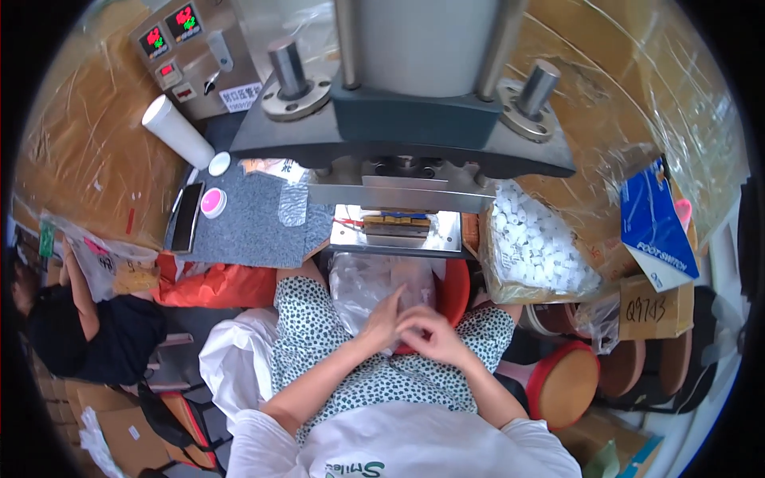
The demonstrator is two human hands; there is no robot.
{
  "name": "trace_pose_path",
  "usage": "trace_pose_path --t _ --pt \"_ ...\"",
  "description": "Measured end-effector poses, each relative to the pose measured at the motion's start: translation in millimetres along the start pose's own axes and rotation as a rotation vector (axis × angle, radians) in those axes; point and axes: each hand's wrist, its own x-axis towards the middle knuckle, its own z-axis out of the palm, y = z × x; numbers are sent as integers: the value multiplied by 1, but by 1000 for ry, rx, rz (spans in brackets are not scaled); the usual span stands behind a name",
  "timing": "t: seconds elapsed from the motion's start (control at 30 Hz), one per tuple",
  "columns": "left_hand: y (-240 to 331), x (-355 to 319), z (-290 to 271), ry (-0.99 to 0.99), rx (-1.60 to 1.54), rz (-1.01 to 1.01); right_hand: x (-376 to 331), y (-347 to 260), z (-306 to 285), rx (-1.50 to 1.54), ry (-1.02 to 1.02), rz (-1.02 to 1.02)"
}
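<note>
My hands are close together in front of my lap, over a clear plastic bag [358, 291] that lies in and over a red tub [453, 291] between my thighs. The fingers of my left hand [381, 323] stretch forward over the bag, and I see nothing held in them. Beside it, my right hand [434, 331] has its fingers curled in toward the left hand. Whatever they may hold is too small or hidden to make out. Above the tub stands a press [402, 195], with a metal fixture [396, 224] under its head. Neither hand touches the press.
At right, a carton [535, 247] holds many small white plastic parts, with a blue box [653, 223] beyond it. Left of the press, a grey mat [251, 223] carries a phone [186, 217], a pink-topped jar [213, 202] and a white cup [177, 131]. Another person [96, 334] sits at far left.
</note>
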Motion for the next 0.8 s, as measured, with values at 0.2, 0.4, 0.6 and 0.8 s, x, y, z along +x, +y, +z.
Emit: trace_pose_path --t 0.2,0.4,0.6,0.8 --pt "-4 20 1 50 -7 -79 25 62 5 124 183 453" --pt "-29 26 -27 -142 10 -232 31 97 14 -156 320 372" --pt "-60 45 -47 -7 -1204 -733 34 51 33 -586 240 -54" --pt "-52 45 -41 -270 -792 -459 50 109 29 -120 554 331"
